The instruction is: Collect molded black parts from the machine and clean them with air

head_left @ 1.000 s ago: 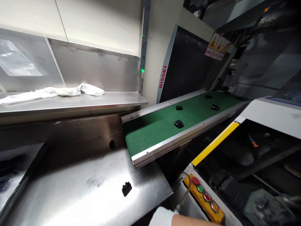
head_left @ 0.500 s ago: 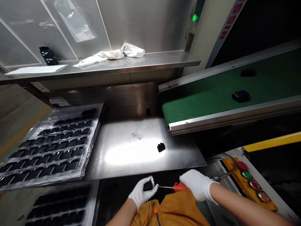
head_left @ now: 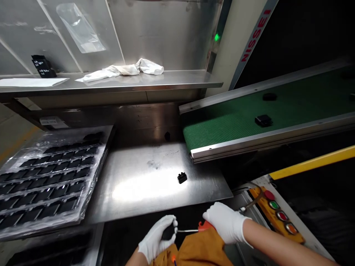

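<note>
My left hand (head_left: 158,236), in a white glove, is closed around a small black plastic part (head_left: 168,232), mostly hidden by the fingers. My right hand (head_left: 226,222), also gloved in white, grips an orange air blow gun (head_left: 204,225) with a thin metal nozzle. The nozzle's tip points left and reaches the fingers of my left hand, close to the part. Beyond both hands, another black part (head_left: 182,178) with small knobs on top sits on the steel table (head_left: 133,166).
On the left lies a plastic-covered tray (head_left: 95,173) with rows of black parts. A green conveyor belt (head_left: 219,125) at right carries several black parts. White cloths (head_left: 124,70) rest on the steel shelf (head_left: 177,78). A push-button box (head_left: 273,210) stands right of my hands.
The view has swung slightly right, so things appear further left. The parts on the belt have come closer to its lower end. Both hands keep their holds, with the nozzle still at the left fingers.
</note>
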Motion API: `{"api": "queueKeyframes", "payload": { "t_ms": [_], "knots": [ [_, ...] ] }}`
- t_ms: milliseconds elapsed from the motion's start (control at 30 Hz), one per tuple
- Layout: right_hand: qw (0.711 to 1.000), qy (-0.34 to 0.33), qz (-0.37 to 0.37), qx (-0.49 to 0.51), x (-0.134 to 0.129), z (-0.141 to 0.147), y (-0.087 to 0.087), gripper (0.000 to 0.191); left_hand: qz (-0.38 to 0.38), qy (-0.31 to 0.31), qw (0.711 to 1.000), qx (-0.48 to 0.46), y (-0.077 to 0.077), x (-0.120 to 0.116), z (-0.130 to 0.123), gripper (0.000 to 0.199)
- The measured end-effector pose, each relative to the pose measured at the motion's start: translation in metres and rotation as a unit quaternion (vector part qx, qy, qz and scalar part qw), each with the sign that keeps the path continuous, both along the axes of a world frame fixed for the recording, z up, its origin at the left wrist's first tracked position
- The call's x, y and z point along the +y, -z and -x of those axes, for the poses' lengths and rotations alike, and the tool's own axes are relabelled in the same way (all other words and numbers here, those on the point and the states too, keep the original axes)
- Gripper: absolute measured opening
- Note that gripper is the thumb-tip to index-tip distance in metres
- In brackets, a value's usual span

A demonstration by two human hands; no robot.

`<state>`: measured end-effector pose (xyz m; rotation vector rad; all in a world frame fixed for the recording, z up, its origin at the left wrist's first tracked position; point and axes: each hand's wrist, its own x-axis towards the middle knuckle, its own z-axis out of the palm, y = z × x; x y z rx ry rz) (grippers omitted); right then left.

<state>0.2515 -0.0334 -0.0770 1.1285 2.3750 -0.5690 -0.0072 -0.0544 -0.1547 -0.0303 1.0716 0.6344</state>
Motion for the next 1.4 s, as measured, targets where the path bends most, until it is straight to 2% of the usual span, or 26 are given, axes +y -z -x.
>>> {"api": "queueKeyframes", "payload": {
  "t_ms": [67, 133, 233, 300, 367, 433, 533, 600, 633, 800, 900, 1000, 1067, 1133, 1200, 1300, 1400],
  "knots": [
    [0.999, 0.004, -0.019, 0.026, 0.000, -0.001, -0.004, 0.037, -0.071, 0.085, 0.994, 0.021, -0.011, -0.001, -0.003, 0.028],
    [0.997, 0.025, -0.043, 0.058, 0.003, 0.000, -0.014, 0.040, -0.119, 0.121, 0.984, 0.048, -0.029, 0.001, -0.007, 0.035],
    [0.983, 0.080, -0.110, 0.127, 0.015, -0.004, -0.039, 0.028, -0.167, 0.086, 0.981, 0.041, -0.066, 0.007, -0.010, 0.049],
    [0.957, 0.127, -0.177, 0.192, 0.027, -0.012, -0.060, 0.036, -0.188, 0.035, 0.982, -0.009, -0.092, 0.011, -0.010, 0.064],
    [0.906, 0.197, -0.251, 0.279, 0.040, -0.023, -0.082, 0.044, -0.209, -0.007, 0.975, -0.072, -0.115, 0.013, -0.009, 0.075],
    [0.832, 0.296, -0.322, 0.341, 0.054, -0.034, -0.102, 0.043, -0.229, -0.033, 0.965, -0.128, -0.133, 0.012, -0.007, 0.081],
    [0.735, 0.417, -0.414, 0.338, 0.075, -0.046, -0.125, 0.039, -0.230, -0.051, 0.953, -0.193, -0.149, 0.007, -0.006, 0.086],
    [0.703, 0.453, -0.447, 0.317, 0.088, -0.052, -0.132, 0.038, -0.224, -0.060, 0.945, -0.232, -0.153, 0.003, -0.004, 0.088],
    [0.697, 0.465, -0.449, 0.310, 0.094, -0.056, -0.132, 0.038, -0.223, -0.062, 0.940, -0.250, -0.155, 0.000, -0.003, 0.088],
    [0.701, 0.516, -0.404, 0.279, 0.119, -0.077, -0.115, 0.037, -0.224, -0.051, 0.928, -0.293, -0.161, -0.008, 0.001, 0.091],
    [0.745, 0.523, -0.360, 0.205, 0.127, -0.088, -0.103, 0.033, -0.234, -0.047, 0.932, -0.271, -0.166, -0.010, 0.000, 0.091],
    [0.801, 0.446, -0.382, 0.113, 0.129, -0.090, -0.095, 0.025, -0.257, -0.043, 0.936, -0.237, -0.170, -0.009, -0.002, 0.093],
    [0.818, 0.373, -0.428, 0.098, 0.128, -0.088, -0.092, 0.024, -0.273, -0.043, 0.935, -0.221, -0.172, -0.008, -0.002, 0.096],
    [0.825, 0.320, -0.455, 0.097, 0.126, -0.085, -0.089, 0.024, -0.269, -0.044, 0.937, -0.218, -0.173, -0.006, 0.001, 0.096],
    [0.829, 0.295, -0.468, 0.080, 0.124, -0.082, -0.088, 0.028, -0.237, -0.040, 0.943, -0.228, -0.174, -0.004, 0.005, 0.092],
    [0.828, 0.287, -0.480, 0.049, 0.123, -0.081, -0.086, 0.039, -0.197, -0.042, 0.948, -0.247, -0.175, -0.003, 0.010, 0.085],
    [0.824, 0.290, -0.485, 0.031, 0.122, -0.081, -0.085, 0.046, -0.199, -0.054, 0.944, -0.259, -0.174, -0.003, 0.011, 0.084]
  ]
}}
